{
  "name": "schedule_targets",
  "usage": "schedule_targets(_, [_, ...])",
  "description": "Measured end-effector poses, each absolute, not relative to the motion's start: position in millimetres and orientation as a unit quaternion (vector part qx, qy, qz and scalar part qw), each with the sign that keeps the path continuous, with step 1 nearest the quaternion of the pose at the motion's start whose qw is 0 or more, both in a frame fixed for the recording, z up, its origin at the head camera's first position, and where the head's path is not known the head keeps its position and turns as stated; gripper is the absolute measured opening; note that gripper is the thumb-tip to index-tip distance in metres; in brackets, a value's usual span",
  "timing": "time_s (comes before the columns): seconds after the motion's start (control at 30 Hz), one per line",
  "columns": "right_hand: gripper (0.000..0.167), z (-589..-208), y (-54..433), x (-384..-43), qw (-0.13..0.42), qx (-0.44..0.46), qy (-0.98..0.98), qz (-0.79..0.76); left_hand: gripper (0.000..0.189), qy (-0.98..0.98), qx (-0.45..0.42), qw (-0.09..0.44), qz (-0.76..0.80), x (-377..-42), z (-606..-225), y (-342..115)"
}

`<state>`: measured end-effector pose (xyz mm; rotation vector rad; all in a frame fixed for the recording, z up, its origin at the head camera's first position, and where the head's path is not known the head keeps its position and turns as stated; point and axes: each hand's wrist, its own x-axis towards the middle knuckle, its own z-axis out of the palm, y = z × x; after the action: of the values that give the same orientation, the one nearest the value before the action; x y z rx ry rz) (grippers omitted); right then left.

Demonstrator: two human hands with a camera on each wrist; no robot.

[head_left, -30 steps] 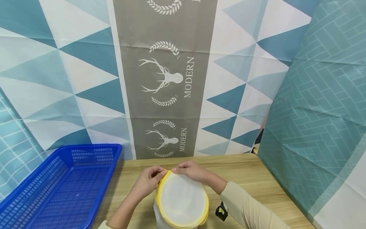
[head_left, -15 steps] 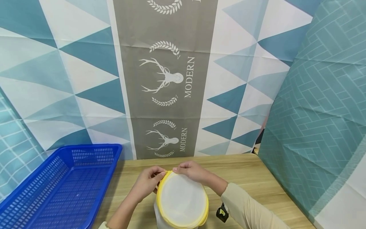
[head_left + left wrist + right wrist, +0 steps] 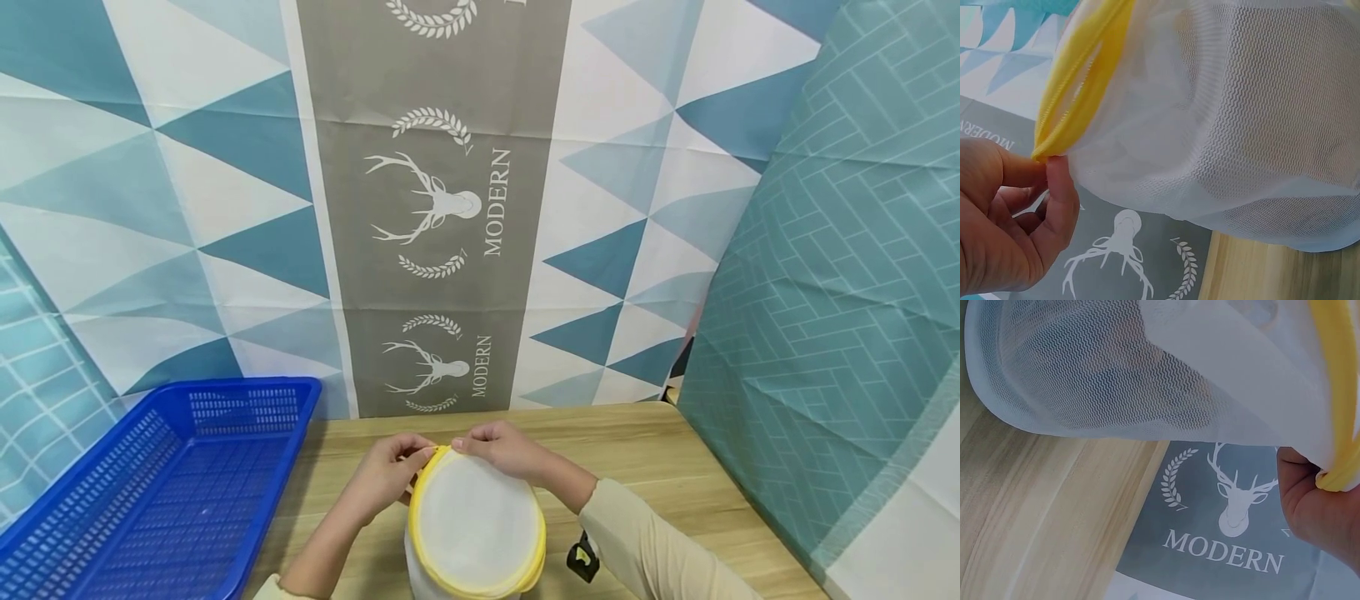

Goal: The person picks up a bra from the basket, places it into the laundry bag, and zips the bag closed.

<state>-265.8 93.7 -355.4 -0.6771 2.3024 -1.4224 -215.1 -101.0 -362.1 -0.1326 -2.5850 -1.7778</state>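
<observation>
A white mesh laundry bag (image 3: 480, 525) with a yellow zipper rim stands upright on the table, its round top facing up. My left hand (image 3: 386, 475) pinches the yellow zipper edge at the top's far left. Beside it, my right hand (image 3: 502, 450) grips the same edge between thumb and fingers. In the left wrist view, the left hand (image 3: 1016, 219) pinches the end of the yellow zipper band (image 3: 1079, 87), which shows a narrow gap. The right wrist view has the right hand (image 3: 1322, 500) holding the yellow edge; the mesh side (image 3: 1104, 375) hides whatever is inside.
A blue plastic basket (image 3: 300, 433) stands on the left of the wooden table (image 3: 622, 450). A small black object (image 3: 582, 557) with a yellow-green mark lies near the right sleeve. Patterned cloth (image 3: 427, 275) hangs behind the table, and green cloth (image 3: 847, 333) on the right.
Both hands stay at the far edge of the bag's top. The bag and the left hand shift only very slightly.
</observation>
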Motion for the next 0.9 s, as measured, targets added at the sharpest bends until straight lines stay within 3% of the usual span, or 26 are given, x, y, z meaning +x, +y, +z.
schedule_targets(0.7, [0.034, -345.9, 96.3, -264.5, 0.201, -0.237, 0.803, -0.509, 0.019, -0.825, -0.023, -0.032, -0.564, -221.5, -349.4, -97.4])
schedule_targets(0.9, [0.029, -348.1, 96.5, -267.5, 0.184, -0.245, 0.808, -0.504, 0.019, -0.827, -0.026, -0.032, -0.56, -223.3, -352.5, -95.7])
